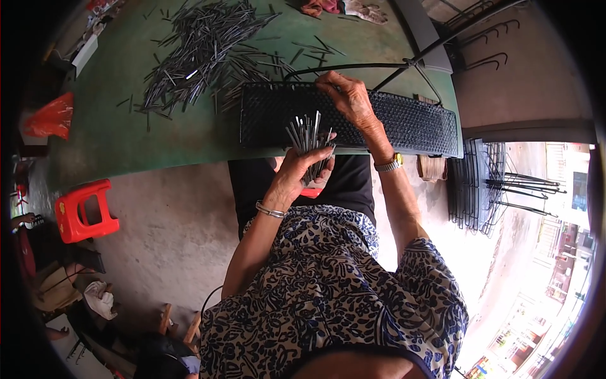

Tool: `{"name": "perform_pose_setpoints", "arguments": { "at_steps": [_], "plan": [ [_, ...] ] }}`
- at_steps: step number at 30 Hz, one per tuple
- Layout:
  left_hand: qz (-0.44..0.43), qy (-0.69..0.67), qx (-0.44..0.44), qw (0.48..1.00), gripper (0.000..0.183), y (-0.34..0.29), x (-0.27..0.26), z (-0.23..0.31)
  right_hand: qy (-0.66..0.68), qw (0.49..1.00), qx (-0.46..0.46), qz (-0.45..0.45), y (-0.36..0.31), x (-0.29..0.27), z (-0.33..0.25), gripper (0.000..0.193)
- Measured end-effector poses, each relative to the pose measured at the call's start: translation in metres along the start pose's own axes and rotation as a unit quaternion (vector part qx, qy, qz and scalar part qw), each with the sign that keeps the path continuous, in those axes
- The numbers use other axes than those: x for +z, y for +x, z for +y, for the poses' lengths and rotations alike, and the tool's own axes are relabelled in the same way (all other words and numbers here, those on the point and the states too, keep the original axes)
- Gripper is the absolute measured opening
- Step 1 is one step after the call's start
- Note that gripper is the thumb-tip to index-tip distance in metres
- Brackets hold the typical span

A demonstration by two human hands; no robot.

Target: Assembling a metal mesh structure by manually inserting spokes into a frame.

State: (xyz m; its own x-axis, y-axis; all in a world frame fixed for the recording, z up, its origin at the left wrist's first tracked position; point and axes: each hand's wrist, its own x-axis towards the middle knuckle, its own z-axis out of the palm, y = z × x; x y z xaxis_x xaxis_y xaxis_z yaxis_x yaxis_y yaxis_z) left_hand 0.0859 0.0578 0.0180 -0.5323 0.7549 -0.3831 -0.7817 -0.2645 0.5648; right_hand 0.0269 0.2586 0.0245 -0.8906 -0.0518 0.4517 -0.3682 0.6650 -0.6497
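My left hand [302, 165] is closed round a bundle of thin dark metal rods [305, 134], their ends fanning upward. It is just off the near edge of the green table [107, 148]. Across that edge lies a long black rack [410, 123] with a honeycomb-like grid of small holes and a bent black handle. At the rack's far rim, left of its middle, my right hand [348, 101] has its fingers pinched together. What they hold, if anything, is too small to make out. A large loose pile of similar rods [205, 50] covers the table beyond.
A red plastic stool [88, 211] stands on the floor at left, below a red plastic bag [52, 117]. Several black racks with long hooks [473, 189] are stacked at right. Crumpled gloves or cloths [363, 9] lie at the table's far side.
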Motion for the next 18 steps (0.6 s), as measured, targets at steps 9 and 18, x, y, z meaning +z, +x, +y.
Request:
{"name": "perform_pose_setpoints", "arguments": {
  "at_steps": [9, 18],
  "plan": [
    [0.006, 0.013, -0.004, 1.000, 0.048, 0.004, -0.005, -0.002, -0.186, 0.980, -0.060, 0.022, -0.001, 0.010, 0.006, 0.009],
    [0.011, 0.015, 0.007, 1.000, 0.047, 0.001, -0.001, 0.000, -0.204, 0.977, -0.020, 0.053, -0.006, 0.013, 0.002, 0.013]
  ]
}}
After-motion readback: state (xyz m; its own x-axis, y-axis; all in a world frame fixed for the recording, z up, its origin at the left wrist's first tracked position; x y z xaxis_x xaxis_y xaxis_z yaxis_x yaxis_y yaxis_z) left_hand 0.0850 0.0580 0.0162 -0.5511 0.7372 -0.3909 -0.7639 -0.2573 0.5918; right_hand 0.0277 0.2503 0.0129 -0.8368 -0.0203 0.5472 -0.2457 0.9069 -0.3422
